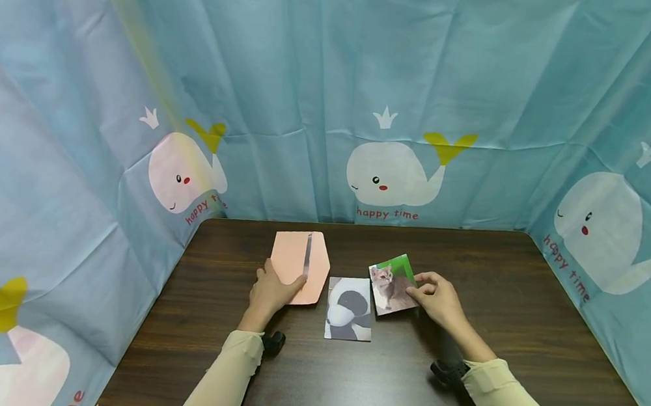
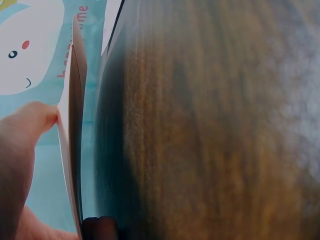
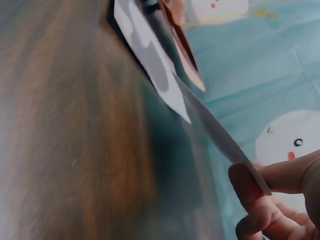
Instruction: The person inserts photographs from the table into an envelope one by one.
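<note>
On the left side of the table, my left hand point(image 1: 271, 290) grips a pink envelope point(image 1: 288, 252) with a dark strip across it. In the left wrist view the envelope point(image 2: 75, 115) shows edge-on, the thumb on one face and fingertips at its lower end. My right hand point(image 1: 438, 297) pinches the edge of a cat picture card point(image 1: 389, 289) with a green corner. Seen from the right wrist, this card point(image 3: 215, 127) is tilted between thumb and fingers. Between the hands, a grey and white picture card point(image 1: 349, 310) lies flat on the table.
The dark wooden table point(image 1: 354, 389) reaches back to a light blue curtain point(image 1: 289, 95) printed with whales, which also rises along both sides. A black band point(image 1: 273, 344) sits at the left wrist, another black device point(image 1: 448, 373) at the right.
</note>
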Motion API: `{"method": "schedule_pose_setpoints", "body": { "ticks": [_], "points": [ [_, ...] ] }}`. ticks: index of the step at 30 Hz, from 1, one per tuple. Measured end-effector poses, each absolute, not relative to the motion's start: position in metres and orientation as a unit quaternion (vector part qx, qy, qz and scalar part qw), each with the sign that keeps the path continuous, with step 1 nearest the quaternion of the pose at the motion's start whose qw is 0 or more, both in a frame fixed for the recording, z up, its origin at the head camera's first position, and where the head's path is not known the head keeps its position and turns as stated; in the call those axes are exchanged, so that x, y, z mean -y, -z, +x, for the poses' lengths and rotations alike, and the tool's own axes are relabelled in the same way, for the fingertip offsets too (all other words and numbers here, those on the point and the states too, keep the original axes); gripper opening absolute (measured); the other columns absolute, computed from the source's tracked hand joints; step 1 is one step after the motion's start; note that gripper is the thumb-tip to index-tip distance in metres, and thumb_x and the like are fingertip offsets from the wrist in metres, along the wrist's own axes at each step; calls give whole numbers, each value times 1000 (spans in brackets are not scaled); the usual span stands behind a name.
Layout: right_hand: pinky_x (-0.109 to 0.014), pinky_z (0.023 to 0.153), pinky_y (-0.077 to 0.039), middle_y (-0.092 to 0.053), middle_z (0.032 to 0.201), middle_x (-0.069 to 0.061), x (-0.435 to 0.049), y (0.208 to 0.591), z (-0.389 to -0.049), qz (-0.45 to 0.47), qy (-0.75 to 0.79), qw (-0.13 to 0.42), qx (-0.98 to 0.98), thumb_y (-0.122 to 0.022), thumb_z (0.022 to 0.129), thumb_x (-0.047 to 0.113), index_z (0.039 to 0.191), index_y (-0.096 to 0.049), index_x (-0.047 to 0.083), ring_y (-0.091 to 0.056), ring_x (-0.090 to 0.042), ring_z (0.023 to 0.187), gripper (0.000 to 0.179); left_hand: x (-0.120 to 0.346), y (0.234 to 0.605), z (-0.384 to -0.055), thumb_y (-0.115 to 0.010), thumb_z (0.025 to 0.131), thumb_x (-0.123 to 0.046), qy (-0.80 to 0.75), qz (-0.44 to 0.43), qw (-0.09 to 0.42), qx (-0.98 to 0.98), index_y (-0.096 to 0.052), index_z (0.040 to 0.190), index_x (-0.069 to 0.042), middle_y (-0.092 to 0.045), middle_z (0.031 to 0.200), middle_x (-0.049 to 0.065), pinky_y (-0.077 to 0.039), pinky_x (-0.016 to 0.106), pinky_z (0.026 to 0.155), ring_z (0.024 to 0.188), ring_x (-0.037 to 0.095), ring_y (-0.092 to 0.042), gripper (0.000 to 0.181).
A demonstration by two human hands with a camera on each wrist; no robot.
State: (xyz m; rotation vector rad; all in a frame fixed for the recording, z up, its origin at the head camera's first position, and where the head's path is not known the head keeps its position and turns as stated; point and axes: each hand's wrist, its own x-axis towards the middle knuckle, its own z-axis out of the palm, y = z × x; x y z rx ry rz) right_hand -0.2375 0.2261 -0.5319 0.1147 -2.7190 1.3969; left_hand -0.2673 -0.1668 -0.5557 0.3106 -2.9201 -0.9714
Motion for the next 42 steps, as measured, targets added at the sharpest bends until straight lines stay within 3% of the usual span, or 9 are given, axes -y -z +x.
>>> {"method": "schedule_pose_setpoints", "body": {
  "ticks": [16, 28, 42],
  "points": [
    [-28, 64, -40, -74, 76, -6, -193, 525, -263, 40, -498, 71, 863, -77, 90, 24, 118, -63, 4, -56, -10, 62, 37, 166, 555, -270, -66, 77, -75, 309, 102, 25, 945, -19, 157, 1, -39, 140, 32, -45, 64, 93, 113, 54, -55, 120],
    [-25, 52, -35, -69, 69, -6, -162, 525, -277, 40, -534, 84, 840, -78, 89, 20, 118, -62, 4, -47, -9, 54, 37, 165, 556, -265, -67, 78, -73, 313, 104, 23, 944, -18, 157, 2, -38, 142, 33, -43, 66, 94, 115, 55, -54, 119],
    [-24, 55, -39, -71, 74, -9, -123, 532, -296, 50, -563, 81, 821, -76, 90, 18, 122, -60, 2, -54, -10, 60, 39, 166, 558, -267, -67, 79, -72, 309, 104, 26, 945, -18, 157, 2, -37, 141, 33, -44, 65, 94, 114, 55, -54, 118]
  ]
}}
